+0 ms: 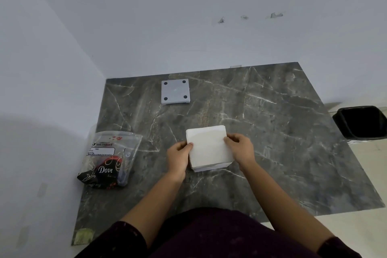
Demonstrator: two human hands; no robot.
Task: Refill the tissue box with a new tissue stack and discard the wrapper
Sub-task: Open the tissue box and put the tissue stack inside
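A dark grey marble-patterned table (272,132) with pale veins is filling the middle of the view, set into a corner of white walls. Off its right edge, a black bin (361,121) is standing on the pale floor, its mouth open upward. At the table's left edge a clear plastic wrapper (109,157) is lying flat, its long axis running from near-left to far-right, with red and black print at the near end. Near the far edge a square grey box base (175,91) is lying flat with four dark round feet facing up. In the middle of the table, the white tissue stack (208,146) is sitting roughly square, broad face up, turned slightly clockwise, its top sheet smooth and faintly cream; a sliver of grey is showing under its near edge. The left hand (180,158) is gripping the stack's left edge, and the right hand (240,148) is gripping the right edge, thumbs on top.
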